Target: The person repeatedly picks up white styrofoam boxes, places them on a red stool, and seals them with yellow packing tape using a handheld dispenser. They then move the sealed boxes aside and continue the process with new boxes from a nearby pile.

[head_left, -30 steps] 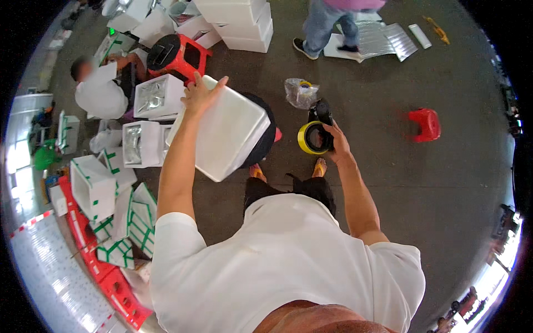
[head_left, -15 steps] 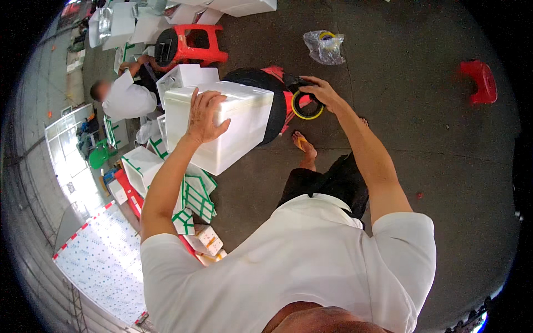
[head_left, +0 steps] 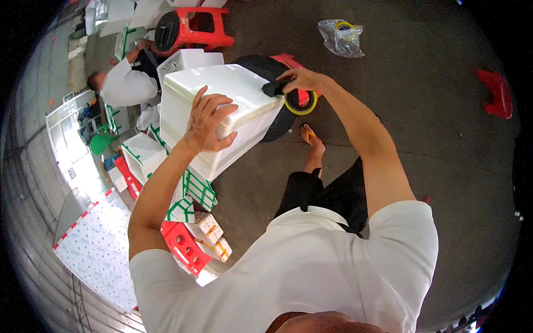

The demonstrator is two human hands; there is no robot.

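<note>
A white foam box [head_left: 222,94] with its lid on rests tilted on a black-topped round stool [head_left: 277,125]. My left hand [head_left: 208,123] lies on the box's near corner, fingers spread over the edge and thumb against the side. In my right hand [head_left: 304,81] is a black tape dispenser [head_left: 272,89] with a yellow-rimmed roll [head_left: 301,102]. The dispenser's front end touches the box's right end at the lid edge. Whether tape is stuck to the box I cannot tell.
Several green-taped foam boxes [head_left: 139,155] stand at left, near a seated person [head_left: 130,86]. A red stool [head_left: 202,28] is behind them. A plastic bag with tape [head_left: 341,39] lies on the floor; another red stool [head_left: 494,94] is far right.
The tape dispenser in my right hand has moved left, from beside the box onto its right end. The box has turned and tilted slightly under my left hand.
</note>
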